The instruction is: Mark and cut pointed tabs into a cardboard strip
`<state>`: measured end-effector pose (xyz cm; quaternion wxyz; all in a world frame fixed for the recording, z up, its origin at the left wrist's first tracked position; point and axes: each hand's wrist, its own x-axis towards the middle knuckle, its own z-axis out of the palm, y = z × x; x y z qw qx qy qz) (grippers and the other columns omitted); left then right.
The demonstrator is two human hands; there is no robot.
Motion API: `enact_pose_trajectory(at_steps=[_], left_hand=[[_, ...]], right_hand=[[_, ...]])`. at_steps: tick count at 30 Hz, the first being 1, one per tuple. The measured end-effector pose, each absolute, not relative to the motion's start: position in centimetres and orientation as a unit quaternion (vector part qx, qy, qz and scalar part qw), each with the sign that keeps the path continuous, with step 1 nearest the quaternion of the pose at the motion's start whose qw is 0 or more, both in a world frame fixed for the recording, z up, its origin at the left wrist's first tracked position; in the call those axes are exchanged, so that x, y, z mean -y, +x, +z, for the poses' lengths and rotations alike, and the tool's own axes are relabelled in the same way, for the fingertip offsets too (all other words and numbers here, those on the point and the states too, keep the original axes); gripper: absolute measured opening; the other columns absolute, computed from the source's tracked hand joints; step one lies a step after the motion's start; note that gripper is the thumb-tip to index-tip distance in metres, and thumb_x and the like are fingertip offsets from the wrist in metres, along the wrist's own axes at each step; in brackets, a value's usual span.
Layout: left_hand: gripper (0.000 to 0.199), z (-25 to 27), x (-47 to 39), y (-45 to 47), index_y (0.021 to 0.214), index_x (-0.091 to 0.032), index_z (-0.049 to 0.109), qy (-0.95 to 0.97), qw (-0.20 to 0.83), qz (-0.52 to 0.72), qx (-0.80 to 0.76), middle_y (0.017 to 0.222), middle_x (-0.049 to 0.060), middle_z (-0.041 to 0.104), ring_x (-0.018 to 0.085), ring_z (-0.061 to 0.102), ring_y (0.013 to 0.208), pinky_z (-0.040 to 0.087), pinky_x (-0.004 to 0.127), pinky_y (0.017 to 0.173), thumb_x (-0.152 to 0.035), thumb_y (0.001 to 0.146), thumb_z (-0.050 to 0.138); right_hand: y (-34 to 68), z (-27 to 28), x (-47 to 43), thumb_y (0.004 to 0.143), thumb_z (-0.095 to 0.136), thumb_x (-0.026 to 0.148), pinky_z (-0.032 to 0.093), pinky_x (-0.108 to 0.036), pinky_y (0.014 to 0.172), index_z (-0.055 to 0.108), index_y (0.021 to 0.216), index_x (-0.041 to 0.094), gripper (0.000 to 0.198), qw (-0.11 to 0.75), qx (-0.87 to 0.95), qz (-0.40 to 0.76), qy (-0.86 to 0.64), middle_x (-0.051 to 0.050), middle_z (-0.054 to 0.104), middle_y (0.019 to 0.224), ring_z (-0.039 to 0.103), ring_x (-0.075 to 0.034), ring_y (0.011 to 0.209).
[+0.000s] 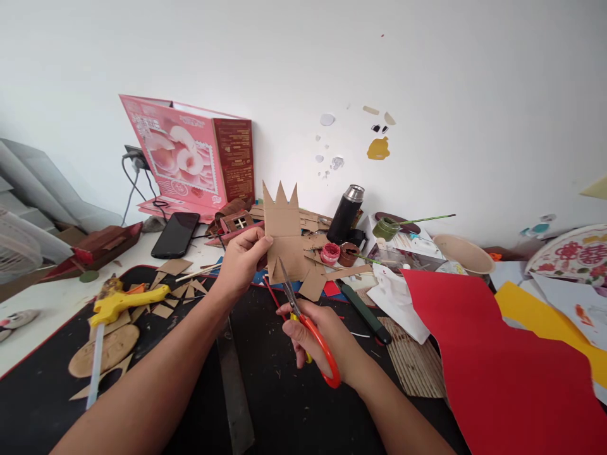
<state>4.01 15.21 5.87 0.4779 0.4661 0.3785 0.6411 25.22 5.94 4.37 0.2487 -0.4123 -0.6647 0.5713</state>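
My left hand (245, 256) pinches the left edge of a flat piece of cardboard (284, 222), held upright above the table. Three pointed spikes are cut along its top edge, and a crease runs across its middle. A narrow notch shows near its lower left corner. In my right hand (320, 335) is a pair of scissors (325, 354) with red and yellow handles. Their blades point up to the lower part of the cardboard; whether they touch it I cannot tell. Small cardboard scraps (162, 310) lie on the black mat to the left.
A yellow glue gun (114, 306) lies at left, a phone (176, 235) behind it. A black thermos (346, 213), an open red paint jar (331, 254) and a green-handled cutter (365, 314) lie or stand right of centre. Red paper (502, 360) covers the right side. A metal ruler (234, 392) lies in front.
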Motion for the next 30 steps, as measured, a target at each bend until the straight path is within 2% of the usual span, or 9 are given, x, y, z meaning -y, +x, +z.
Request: enact_pose_trajectory(at_steps=[6, 18, 30], left_hand=[[0.046, 6.32, -15.09, 3.92, 0.064, -0.023, 0.050, 0.443, 0.481, 0.653, -0.383, 0.052, -0.008, 0.039, 0.007, 0.029, 0.044, 0.026, 0.019, 0.043, -0.045, 0.071, 0.090], [0.047, 5.68, -15.21, 3.93, 0.065, -0.022, 0.052, 0.467, 0.481, 0.636, -0.383, 0.057, -0.006, 0.046, 0.009, 0.039, 0.048, 0.032, 0.019, 0.047, -0.049, 0.073, 0.090], [0.048, 6.05, -15.14, 4.07, 0.062, -0.022, 0.051, 0.450, 0.481, 0.647, -0.383, 0.053, -0.007, 0.042, 0.007, 0.036, 0.044, 0.029, 0.018, 0.044, -0.047, 0.070, 0.091]], right_hand=[[25.24, 4.30, -5.92, 0.105, 0.066, 0.072, 0.050, -0.026, 0.058, 0.070, 0.134, 0.019, 0.061, 0.256, 0.659, 0.579, -0.406, 0.005, 0.062, 0.068, 0.065, -0.015, 0.051], [25.23, 4.06, -5.90, 0.104, 0.067, 0.072, 0.049, -0.026, 0.056, 0.070, 0.135, 0.019, 0.062, 0.260, 0.657, 0.578, -0.409, 0.005, 0.062, 0.070, 0.064, -0.014, 0.050], [25.20, 4.21, -5.88, 0.102, 0.066, 0.076, 0.049, -0.026, 0.056, 0.070, 0.134, 0.019, 0.065, 0.256, 0.655, 0.580, -0.411, 0.005, 0.062, 0.068, 0.064, -0.015, 0.050]])
